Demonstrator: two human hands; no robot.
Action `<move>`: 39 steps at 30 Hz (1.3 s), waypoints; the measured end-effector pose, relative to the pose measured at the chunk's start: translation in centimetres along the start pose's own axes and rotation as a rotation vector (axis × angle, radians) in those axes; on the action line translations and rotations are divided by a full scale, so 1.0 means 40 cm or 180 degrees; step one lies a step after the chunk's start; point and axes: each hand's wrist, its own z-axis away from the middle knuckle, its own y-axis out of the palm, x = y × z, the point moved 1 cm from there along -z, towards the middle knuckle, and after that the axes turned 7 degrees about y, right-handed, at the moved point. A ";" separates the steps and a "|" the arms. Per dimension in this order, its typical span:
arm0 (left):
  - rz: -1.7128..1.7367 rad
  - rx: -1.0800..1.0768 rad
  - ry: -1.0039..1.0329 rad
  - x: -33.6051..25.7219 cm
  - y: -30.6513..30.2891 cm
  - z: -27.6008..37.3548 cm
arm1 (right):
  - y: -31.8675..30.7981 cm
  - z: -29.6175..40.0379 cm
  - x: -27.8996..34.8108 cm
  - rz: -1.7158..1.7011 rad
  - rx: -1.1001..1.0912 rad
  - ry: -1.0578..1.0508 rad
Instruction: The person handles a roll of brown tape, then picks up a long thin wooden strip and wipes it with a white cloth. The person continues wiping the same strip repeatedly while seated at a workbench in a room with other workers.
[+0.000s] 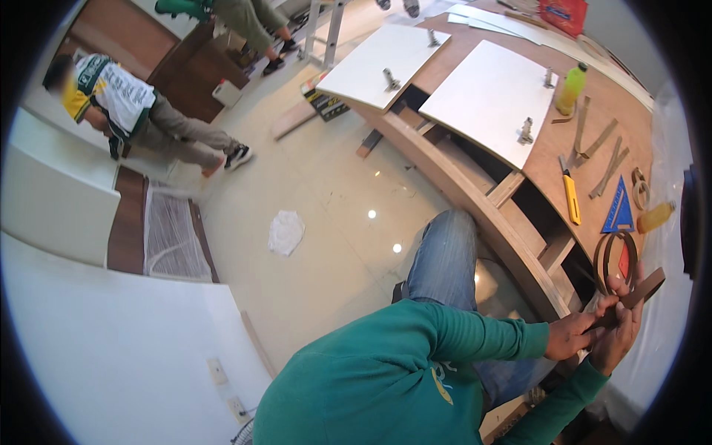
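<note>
My left hand (pixel 578 331) and my right hand (pixel 620 334) meet at the lower right, both on a brown strip of edge banding (pixel 645 288) whose free end curls up to the right. Just above the fingers, a coil of brown edge banding (pixel 602 264) lies on the wooden worktop. Beyond it are a blue triangular square (pixel 618 208), a yellow utility knife (pixel 571 197) with its blade out, and several cut strips (pixel 609 167). Two white panels (pixel 484 103) with metal hinges rest on the open plywood frame (pixel 500 236).
Two drink bottles (pixel 571 89) (pixel 656 217) stand or lie near the worktop's right side. At the upper left a person (pixel 119 105) walks, and another person's legs (pixel 253 30) show. A stepladder (pixel 328 33), a white jug (pixel 227 93) and a crumpled white sheet (pixel 286 232) are on the floor.
</note>
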 end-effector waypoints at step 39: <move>-0.4338 -0.4038 -0.5040 -0.145 -1.521 1.478 | -0.231 0.160 -0.338 0.5243 0.0115 0.0925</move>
